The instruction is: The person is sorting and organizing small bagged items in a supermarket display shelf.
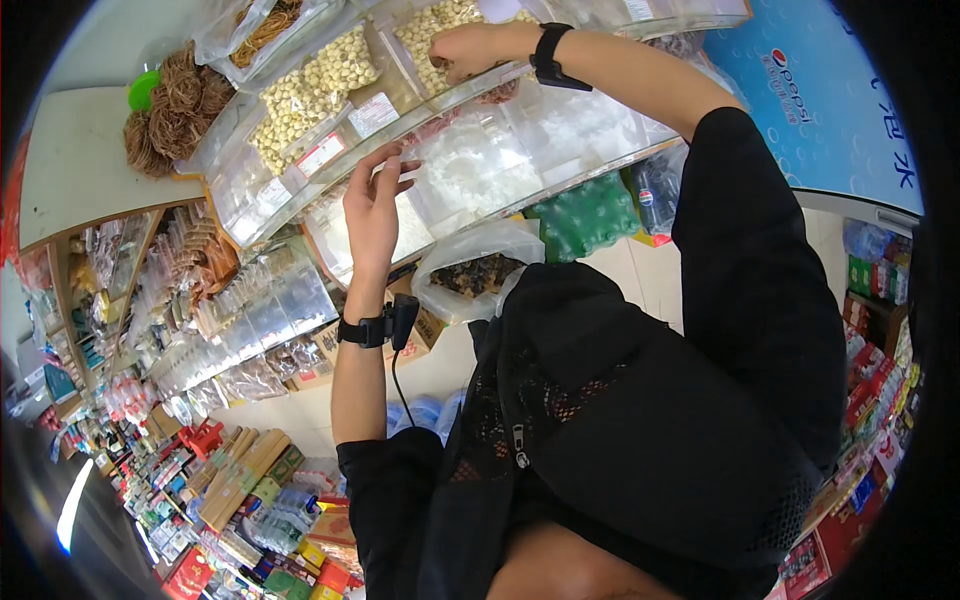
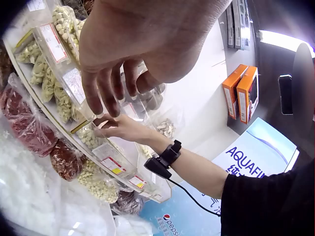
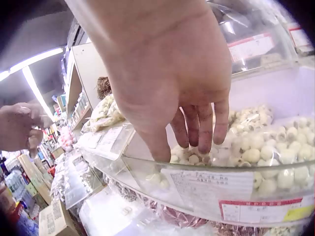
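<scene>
Head: seeds [image 1: 420,35] beneath right hand [image 1: 468,50]

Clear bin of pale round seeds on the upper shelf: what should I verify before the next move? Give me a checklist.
1. Right hand past the front wall of the clear plastic bin: ok, its fingers reach inside.
2. Fingertips at the pale round seeds: ok, they appear to touch the top layer.
3. Seeds picked up: not ok, the fingers hang fairly straight and none is pinched.
4. Left hand free: cannot tell; it is raised before the bags of white goods.
5. White price label on the bin front legible: not ok, it is blurred.
</scene>
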`<action>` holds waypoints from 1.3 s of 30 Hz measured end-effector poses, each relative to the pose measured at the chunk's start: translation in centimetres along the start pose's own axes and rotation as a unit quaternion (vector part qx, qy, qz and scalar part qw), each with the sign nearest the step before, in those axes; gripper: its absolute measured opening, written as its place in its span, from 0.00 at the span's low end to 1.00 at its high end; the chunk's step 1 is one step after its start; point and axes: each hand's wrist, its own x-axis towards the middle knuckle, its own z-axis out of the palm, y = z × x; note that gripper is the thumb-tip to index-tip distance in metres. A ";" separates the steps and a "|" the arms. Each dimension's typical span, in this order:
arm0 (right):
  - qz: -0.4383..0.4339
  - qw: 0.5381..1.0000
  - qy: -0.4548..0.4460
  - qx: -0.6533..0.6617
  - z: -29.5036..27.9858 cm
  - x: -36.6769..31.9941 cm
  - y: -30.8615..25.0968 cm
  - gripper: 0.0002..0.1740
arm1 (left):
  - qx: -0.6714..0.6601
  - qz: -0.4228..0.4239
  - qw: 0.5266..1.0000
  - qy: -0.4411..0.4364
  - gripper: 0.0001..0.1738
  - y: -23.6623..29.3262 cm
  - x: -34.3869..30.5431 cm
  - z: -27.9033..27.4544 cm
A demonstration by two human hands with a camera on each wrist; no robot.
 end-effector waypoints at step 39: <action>-0.027 0.992 0.020 0.121 -2.5 -2.8 -4.8 0.41 | -0.019 0.029 0.999 0.004 0.15 0.8 -2.3 0.0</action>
